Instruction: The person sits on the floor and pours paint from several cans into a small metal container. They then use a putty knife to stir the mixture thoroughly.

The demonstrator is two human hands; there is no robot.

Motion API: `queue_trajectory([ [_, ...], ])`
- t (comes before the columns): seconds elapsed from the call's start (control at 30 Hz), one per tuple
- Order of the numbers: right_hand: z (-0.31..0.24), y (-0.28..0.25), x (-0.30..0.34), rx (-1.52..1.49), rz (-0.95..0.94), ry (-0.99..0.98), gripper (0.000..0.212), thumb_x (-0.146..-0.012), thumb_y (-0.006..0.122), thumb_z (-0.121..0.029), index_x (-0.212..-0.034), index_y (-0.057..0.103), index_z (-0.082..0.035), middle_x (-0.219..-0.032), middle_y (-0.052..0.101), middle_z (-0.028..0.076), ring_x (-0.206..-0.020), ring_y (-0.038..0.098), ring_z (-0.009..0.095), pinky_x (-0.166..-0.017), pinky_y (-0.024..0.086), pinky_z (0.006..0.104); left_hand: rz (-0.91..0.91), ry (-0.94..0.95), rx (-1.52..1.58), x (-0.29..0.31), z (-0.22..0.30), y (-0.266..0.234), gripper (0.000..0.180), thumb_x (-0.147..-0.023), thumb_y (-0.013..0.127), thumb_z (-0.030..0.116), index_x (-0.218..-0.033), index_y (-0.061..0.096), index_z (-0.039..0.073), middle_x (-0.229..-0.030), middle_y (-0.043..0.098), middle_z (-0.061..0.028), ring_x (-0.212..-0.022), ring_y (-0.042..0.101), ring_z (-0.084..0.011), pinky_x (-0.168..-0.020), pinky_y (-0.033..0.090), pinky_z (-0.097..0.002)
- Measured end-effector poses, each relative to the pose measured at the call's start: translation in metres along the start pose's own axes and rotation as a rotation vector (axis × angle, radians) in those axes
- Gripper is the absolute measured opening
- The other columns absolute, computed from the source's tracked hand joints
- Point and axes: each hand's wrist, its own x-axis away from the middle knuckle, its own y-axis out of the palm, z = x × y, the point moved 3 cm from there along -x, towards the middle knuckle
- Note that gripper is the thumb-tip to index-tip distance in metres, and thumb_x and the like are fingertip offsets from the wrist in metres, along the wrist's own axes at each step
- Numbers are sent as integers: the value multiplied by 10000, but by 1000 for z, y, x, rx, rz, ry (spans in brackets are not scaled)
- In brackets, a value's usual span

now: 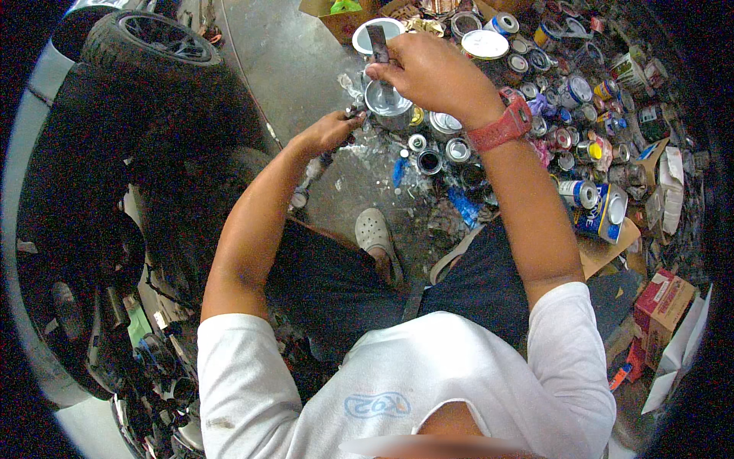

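Note:
My right hand [432, 73], with a red watch on its wrist, is closed around a dark flat strip [377, 43] that sticks up past the fingers. Just below that hand is a translucent round cup [388, 101], its rim facing up. To the left of the cup, my left hand [334, 131] is closed on a dark metal tool [315, 167]. Its lower part hangs below the palm and ends in a round piece [299, 200]. My fingers hide most of the tool, so its kind is unclear.
Many paint cans [575, 92] crowd the floor on the right. A white-rimmed tub [375, 32] and a cardboard box [336, 23] stand ahead. A car wheel [164, 38] and dark body panel are at left. A thin hose [256, 103] crosses the floor.

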Motion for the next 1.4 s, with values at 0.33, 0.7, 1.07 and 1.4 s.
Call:
queue_trajectory([
  [0.33, -8, -9, 2, -10, -30, -8, 319, -885, 733, -297, -891, 694, 19, -852, 684, 238, -839, 675, 431, -767, 533, 524, -15, 19, -60, -11, -10, 1, 645, -1003, 546, 605, -1236, 642, 13, -942, 685, -105, -847, 621, -189, -760, 506, -378],
  [0.7, -19, -8, 0, -101, -140, 84, 310, -905, 722, -239, -855, 685, 65, -806, 665, 283, -801, 667, 454, -724, 523, 517, -65, 7, -87, 9, -1, 3, 705, -992, 537, 632, -1314, 626, 11, -1007, 718, -171, -879, 668, -237, -760, 527, -393],
  [1.07, -23, 4, -6, -236, -304, 172, 326, -900, 727, -218, -798, 668, 86, -751, 623, 298, -728, 632, 468, -666, 494, 516, -43, -29, -132, -3, -22, 1, 770, -984, 484, 694, -1327, 628, 19, -1080, 740, -198, -905, 682, -262, -780, 539, -426],
  [1.4, -34, 2, -10, -142, -267, 135, 331, -906, 729, -220, -812, 674, 92, -757, 634, 289, -682, 625, 446, -635, 485, 493, -45, 29, -121, -11, -31, 2, 775, -971, 491, 710, -1344, 618, 43, -1066, 746, -192, -946, 701, -251, -799, 532, -430],
])
